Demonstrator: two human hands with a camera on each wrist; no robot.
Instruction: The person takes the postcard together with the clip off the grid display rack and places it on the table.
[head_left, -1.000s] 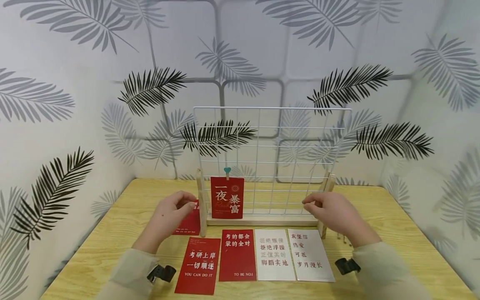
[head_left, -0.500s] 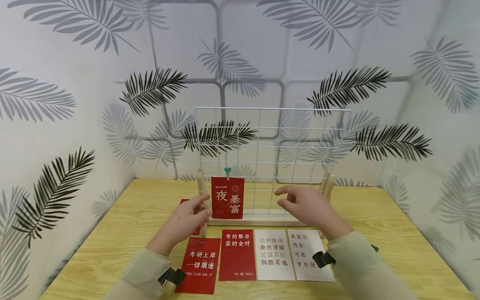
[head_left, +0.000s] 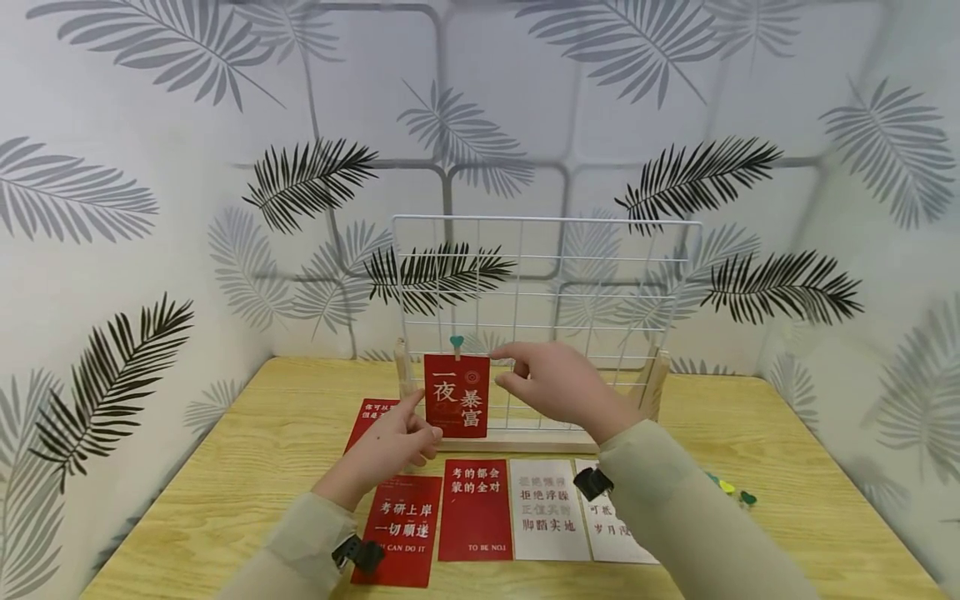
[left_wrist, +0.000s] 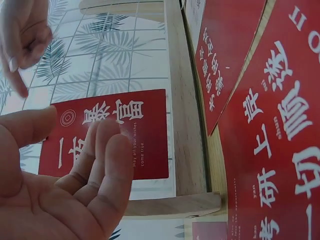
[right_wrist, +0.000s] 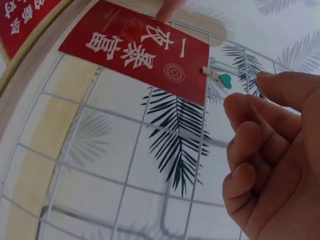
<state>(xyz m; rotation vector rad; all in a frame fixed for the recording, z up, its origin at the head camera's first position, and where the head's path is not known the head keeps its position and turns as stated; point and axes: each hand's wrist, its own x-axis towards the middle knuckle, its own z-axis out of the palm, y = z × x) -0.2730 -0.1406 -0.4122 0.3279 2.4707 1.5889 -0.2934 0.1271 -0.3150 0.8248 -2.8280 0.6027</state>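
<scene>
A red card with white lettering [head_left: 456, 423] hangs on the white wire grid [head_left: 585, 257], held at its top edge by a small clip with a teal heart [head_left: 457, 342]. My left hand [head_left: 390, 451] is at the card's left side, and its index fingertip meets that edge. The other left fingers are loosely bent and grip nothing. By the card's upper right corner is my right hand [head_left: 558, 383], thumb and index finger apart, nothing between them. In the right wrist view the heart clip [right_wrist: 225, 80] sits just beyond the right fingertips.
Red cards [head_left: 476, 521] and white cards [head_left: 551, 542] lie in a row before the grid's wooden base [head_left: 525, 442]. Another red card [head_left: 375, 412] lies behind the left hand. Several small clips [head_left: 726, 487] lie at the right, partly behind the right sleeve.
Both hands have moved inward toward the hanging card: the left to its left edge, the right leftward from the grid's right post to the card's upper right. The card still hangs in place.
</scene>
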